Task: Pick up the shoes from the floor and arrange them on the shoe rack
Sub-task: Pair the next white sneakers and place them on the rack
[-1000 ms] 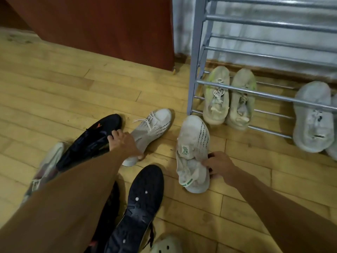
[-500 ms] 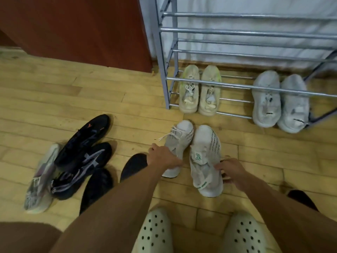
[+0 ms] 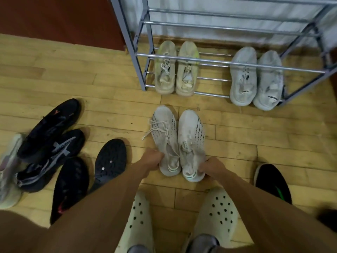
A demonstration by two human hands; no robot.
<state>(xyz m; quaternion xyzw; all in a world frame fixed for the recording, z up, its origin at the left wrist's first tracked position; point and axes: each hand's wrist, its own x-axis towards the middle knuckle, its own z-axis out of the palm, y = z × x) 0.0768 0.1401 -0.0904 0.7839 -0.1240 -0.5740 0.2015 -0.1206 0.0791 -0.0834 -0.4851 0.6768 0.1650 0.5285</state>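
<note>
Left hand [image 3: 152, 158]: fingers curled round the heel of the left white knit sneaker with black dashed stripes [image 3: 165, 136]. Right hand [image 3: 212, 166]: fingers curled round the heel of the matching right white knit sneaker [image 3: 191, 137]. Both shoes are soles down with toes pointing away from the person, towards the rack, and heels nearest the body. Long axes run near-parallel, and the inner sides touch. The left shoe's laces trail loose to the left. The pair sits at the floor just in front of the rack; cannot tell whether it is lifted clear.

Surface: yellow-tan wooden plank floor [image 3: 91, 79], scuffed and matt. A reddish-brown panel [image 3: 63, 19] stands at upper left, with pale wall behind the rack.

Left to right on the floor:
- pale multicoloured sneaker [image 3: 8, 172], at the frame edge, blurred
- black sneaker with an orange mark [image 3: 52, 125], lying partly over a black sneaker with grey-white patterning [image 3: 52, 157]
- two black shoes turned sole-up [image 3: 111, 161], ribbed rubber showing

Near the bottom of the view are cream perforated foam clogs [image 3: 218, 216].

The grey metal tube shoe rack [image 3: 229, 63] holds a yellowish-cream knit pair [image 3: 175, 70] at the left of its bottom tier and a light grey knit pair [image 3: 255, 77] at the right, toes inward.

Far right on the floor is a black shoe with a green streak [image 3: 273, 183].
</note>
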